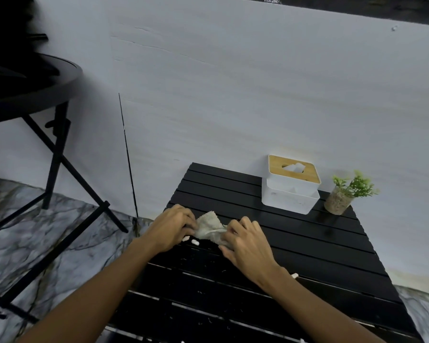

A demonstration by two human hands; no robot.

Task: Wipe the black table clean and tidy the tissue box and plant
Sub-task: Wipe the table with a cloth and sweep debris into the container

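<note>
A low black slatted table point(320, 258) stands against the white wall. On its left part lies a crumpled pale cloth point(209, 227), held from both sides: my left hand point(172, 227) grips its left end and my right hand point(245, 243) its right end. At the table's far edge stands a white tissue box point(290, 191) with a wooden lid and a tissue sticking out. To the right of the box, at the far right corner, is a small green plant point(344, 194) in a speckled pot. White crumbs point(195, 242) and specks lie on the slats near my hands.
A round black side table point(35, 87) on crossed legs stands at the left, above a marbled grey floor point(47, 243). A thin black cord point(128, 154) runs down the wall beside the slatted table's left corner.
</note>
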